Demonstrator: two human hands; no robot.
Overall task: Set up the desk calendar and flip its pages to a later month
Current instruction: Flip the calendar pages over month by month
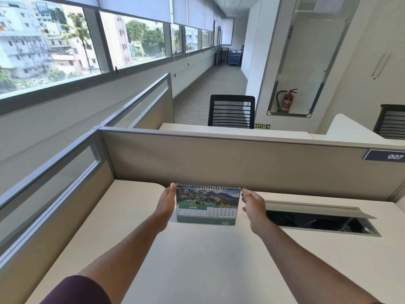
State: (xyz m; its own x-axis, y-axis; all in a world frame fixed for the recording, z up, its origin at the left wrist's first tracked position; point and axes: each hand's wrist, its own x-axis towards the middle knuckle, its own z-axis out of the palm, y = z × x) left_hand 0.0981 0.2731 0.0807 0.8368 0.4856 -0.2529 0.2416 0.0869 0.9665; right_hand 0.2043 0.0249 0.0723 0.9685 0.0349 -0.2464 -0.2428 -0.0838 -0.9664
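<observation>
A spiral-bound desk calendar [207, 205] stands upright on the cream desk [197, 260], close to the beige partition. Its front page shows a mountain lake photo and the word JUNE on a green band. My left hand [167, 199] presses flat against the calendar's left edge, with the fingertips up at the spiral corner. My right hand [252, 201] is at the right edge, fingers curved and close to the top right corner. Whether the right fingers touch the calendar is unclear.
An open cable tray [317, 220] with a raised lid is cut into the desk just right of my right hand. Beige partitions [241, 163] enclose the desk at the back and left. A black mesh chair [231, 110] stands beyond.
</observation>
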